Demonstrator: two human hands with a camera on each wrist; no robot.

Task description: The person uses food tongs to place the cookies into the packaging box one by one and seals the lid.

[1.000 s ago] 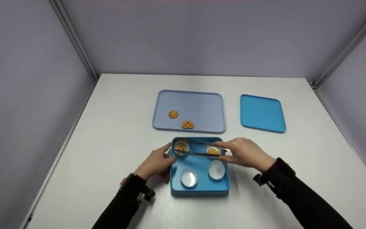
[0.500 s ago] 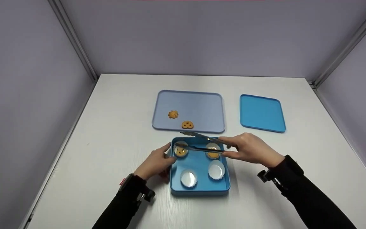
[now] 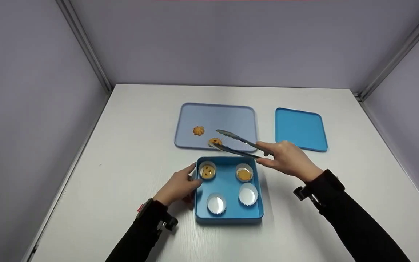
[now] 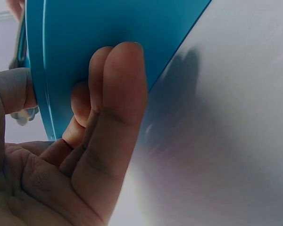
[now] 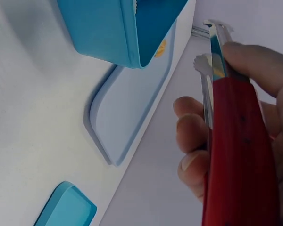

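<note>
While the right hand (image 3: 286, 160) clasps the tongs (image 3: 236, 145) and the left hand (image 3: 176, 186) steadies the tin (image 3: 227, 214), the cookie (image 3: 215, 141) between the tips looks brittle; pinch its edges lightly.

The head view looks forward and down from above the near edge of the white bench (image 3: 129, 153), taking in both forearms, the blue box (image 3: 228, 214), the pale tray (image 3: 231, 120) and the blue lid (image 3: 299, 129) at middle distance. The left wrist view sits very close beside the left hand (image 4: 75, 155), facing along its fingers at the box's outer wall (image 4: 108, 28), which fills the upper frame. The right wrist view looks past the right hand (image 5: 236, 141) and red-handled tongs (image 5: 238, 155), tilted sideways, toward the box, tray and lid. All three views share the blue box.
</note>
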